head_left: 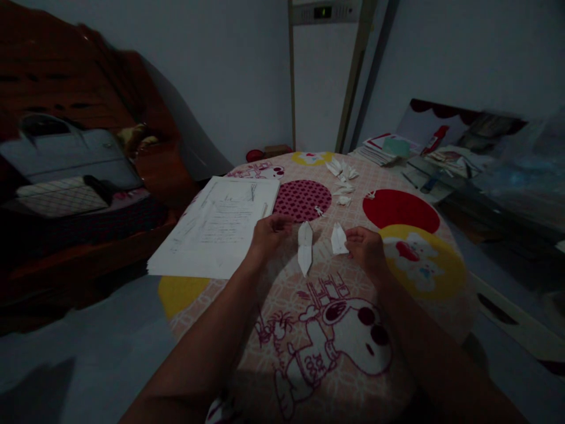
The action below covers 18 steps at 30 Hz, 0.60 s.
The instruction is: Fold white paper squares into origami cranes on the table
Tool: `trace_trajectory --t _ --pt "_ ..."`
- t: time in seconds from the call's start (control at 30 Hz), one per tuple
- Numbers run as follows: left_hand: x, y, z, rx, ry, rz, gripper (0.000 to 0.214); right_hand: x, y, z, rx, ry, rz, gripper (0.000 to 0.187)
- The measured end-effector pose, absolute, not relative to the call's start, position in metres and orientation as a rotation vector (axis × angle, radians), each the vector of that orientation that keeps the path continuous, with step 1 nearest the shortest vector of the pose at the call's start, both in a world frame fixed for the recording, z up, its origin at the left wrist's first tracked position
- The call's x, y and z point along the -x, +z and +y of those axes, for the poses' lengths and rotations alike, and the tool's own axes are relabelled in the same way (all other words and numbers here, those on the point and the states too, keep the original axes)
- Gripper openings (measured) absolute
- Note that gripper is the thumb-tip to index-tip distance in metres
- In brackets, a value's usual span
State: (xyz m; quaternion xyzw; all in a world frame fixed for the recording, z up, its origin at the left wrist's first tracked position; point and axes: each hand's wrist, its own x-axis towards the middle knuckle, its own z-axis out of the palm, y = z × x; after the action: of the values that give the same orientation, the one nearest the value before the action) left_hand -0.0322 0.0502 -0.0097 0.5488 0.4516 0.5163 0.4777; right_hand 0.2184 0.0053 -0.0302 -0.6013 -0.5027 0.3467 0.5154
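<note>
A round table with a cartoon-print cloth (pixel 335 306) lies under my arms. A long folded white paper piece (pixel 305 247) rests on it between my hands. My left hand (pixel 268 232) is curled just left of that piece, fingertips close to its top; whether it touches is unclear. My right hand (pixel 365 247) pinches a smaller folded white paper piece (pixel 338 239) at its right edge. Several finished folded paper shapes (pixel 343 176) lie farther back on the cloth.
A stack of printed white sheets (pixel 218 227) sits at the table's left edge. Books and papers (pixel 392 147) pile up at the back right. A dark wooden bench with a bag (pixel 70 159) stands to the left. A white appliance (pixel 324 76) stands behind.
</note>
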Motion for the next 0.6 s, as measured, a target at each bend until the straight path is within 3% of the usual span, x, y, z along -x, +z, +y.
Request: trace_trajectory --t 0.23,0.6 --pt "0.0280 -0.0182 0.0486 -1.663 0.770 1.165 0.014 -0.2224 -0.0353 0.0072 1.436 0.788 -1.290 0.029" --pt "0.0240 -0.0198 0.0455 -1.903 0.763 1.162 0.015 -0.2227 -0.0350 0.0064 1.451 0.646 -1.404 0.033"
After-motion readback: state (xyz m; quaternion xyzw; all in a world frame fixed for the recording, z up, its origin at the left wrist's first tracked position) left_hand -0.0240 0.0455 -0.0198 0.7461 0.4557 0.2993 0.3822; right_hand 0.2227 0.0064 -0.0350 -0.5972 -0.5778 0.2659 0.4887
